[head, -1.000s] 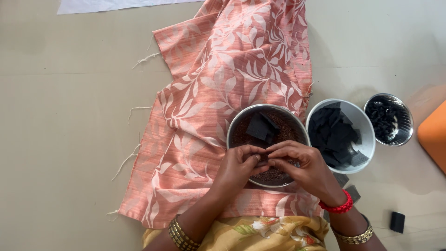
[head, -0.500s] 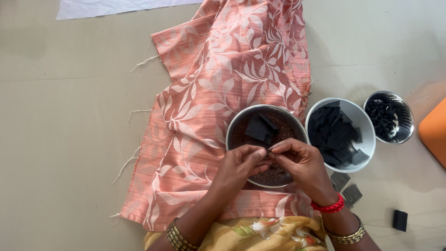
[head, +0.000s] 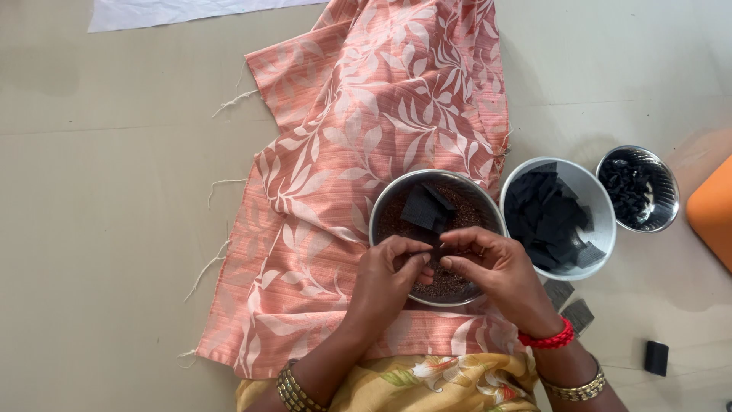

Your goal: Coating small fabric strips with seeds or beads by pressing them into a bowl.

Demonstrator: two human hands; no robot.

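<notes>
1. Pale beige floor fills the whole view, and everything sits on it.
2. Closest to the camera is yellow flowered clothing on the person's lap, with gold bangles on both wrists and a red bangle on the right wrist.
3. Both hands meet just above the near edge of a steel bowl.
4. The left hand has its fingers curled in and pinches a small dark piece at the fingertips.
5. The right hand is curled too, and its fingertips touch the same small dark piece from the other side.
6. That steel bowl holds tiny brown seeds, and a few dark cloth squares lie on top of them at the far side.
7. The bowl rests on a pink cloth with white leaves, which stretches away across the floor.
8. Just right of it stands a white bowl full of dark cloth squares.
9. Two grey squares lie on the floor near the right wrist, and a small black block lies a bit further right.
10. Further right is a small shiny bowl with little black bits in it.
11. An orange thing shows at the right edge.
12. Far away at the top lies a white sheet.
</notes>
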